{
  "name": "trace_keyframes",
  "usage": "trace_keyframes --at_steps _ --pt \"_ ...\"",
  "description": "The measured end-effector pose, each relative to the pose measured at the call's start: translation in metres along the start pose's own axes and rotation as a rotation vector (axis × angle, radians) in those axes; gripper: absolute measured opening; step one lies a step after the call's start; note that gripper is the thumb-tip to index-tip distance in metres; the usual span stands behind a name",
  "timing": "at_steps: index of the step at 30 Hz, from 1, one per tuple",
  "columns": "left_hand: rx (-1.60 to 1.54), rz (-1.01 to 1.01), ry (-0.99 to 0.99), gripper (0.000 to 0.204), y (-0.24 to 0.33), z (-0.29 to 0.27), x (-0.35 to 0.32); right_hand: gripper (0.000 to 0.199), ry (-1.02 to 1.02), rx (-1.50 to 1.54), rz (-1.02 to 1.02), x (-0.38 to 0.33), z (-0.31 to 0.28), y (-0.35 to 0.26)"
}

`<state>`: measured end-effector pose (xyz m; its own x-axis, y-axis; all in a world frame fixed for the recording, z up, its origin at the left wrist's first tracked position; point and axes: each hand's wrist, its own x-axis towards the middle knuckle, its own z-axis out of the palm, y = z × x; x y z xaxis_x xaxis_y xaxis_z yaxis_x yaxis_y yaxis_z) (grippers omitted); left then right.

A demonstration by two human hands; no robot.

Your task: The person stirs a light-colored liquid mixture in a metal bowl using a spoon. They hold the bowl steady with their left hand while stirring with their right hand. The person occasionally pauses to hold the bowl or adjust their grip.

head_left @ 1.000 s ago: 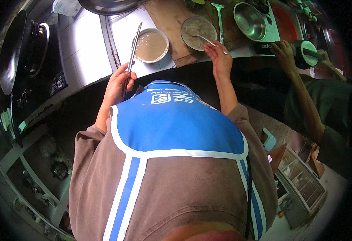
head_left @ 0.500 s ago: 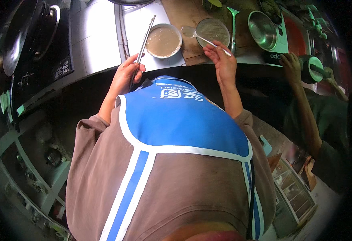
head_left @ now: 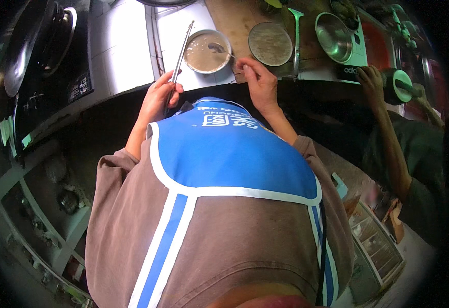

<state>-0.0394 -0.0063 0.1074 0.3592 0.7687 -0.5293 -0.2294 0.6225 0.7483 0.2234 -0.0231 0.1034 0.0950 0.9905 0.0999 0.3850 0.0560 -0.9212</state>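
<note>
Clearly, the work centres on the white-rimmed bowl (head_left: 207, 72) of pale brownish liquid near the counter's front edge, where a spoon (head_left: 216, 47) dips its head into the liquid. The right hand (head_left: 259, 84) pinches the spoon's handle, thumb and forefinger nearly together, the other fingers folded behind. The left hand (head_left: 162, 95) has its fingers curled closed around a long thin metal utensil (head_left: 182, 54), which slants up past the bowl's left side; whether it is tongs or chopsticks I cannot tell. Just right of the bowl, a round dish (head_left: 271, 65) with greyish contents sits on a wooden board (head_left: 229, 18), and a long flat-ended tool (head_left: 296, 43) lies alongside it. Further right come a shiny metal bowl (head_left: 333, 38), a red basin (head_left: 375, 43) and a co-worker's hand (head_left: 372, 82) near a green-and-white cylinder (head_left: 398, 86). At far left, a dark wok (head_left: 23, 51) stands over the stove. The top edge cuts off a dark pan (head_left: 165, 2) and a yellow-green item (head_left: 273, 3). The right fingers hide the spoon's handle end, and the lower shelves (head_left: 34, 215) are dim.
</note>
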Motion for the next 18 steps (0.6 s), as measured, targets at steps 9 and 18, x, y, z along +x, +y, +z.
trace_keyframes --at_steps 9,18 --pt "0.007 -0.013 -0.032 0.038 0.002 0.003 0.004 0.027 0.399 0.534 0.232 0.002 -0.054 0.031" --pt "0.032 -0.018 -0.040 0.039 0.005 0.005 0.007 0.026 0.492 0.765 0.358 0.013 -0.054 0.064"
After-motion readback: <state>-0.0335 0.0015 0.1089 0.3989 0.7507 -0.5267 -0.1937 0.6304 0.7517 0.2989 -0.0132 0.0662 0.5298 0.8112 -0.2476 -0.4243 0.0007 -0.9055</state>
